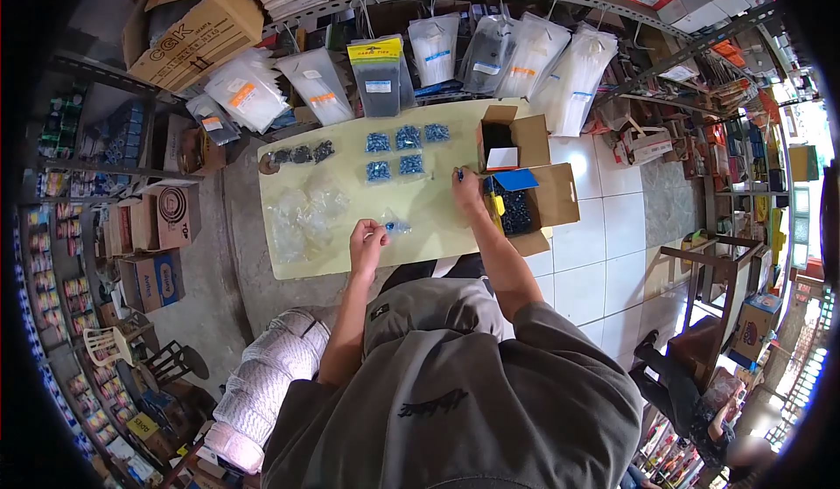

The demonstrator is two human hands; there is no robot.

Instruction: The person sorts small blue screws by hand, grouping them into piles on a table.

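Observation:
My left hand point(367, 244) pinches the top of a small clear bag point(395, 226) holding a few blue pieces, low over the pale yellow table point(306, 266). My right hand point(466, 185) is further out, fingers closed on a small blue piece point(459, 174), just left of an open cardboard box point(560, 199) filled with dark blue pieces. Several filled small bags of blue pieces point(408, 137) lie in rows at the far side of the table. Empty clear bags point(302, 213) are spread on the left part.
A second open box point(518, 130) stands behind the first. Dark filled bags point(300, 154) lie at the table's far left. Hanging packs of cable ties point(490, 52) line the shelf behind. Cardboard boxes point(157, 279) crowd the left floor; a white sack point(271, 375) lies near my left side.

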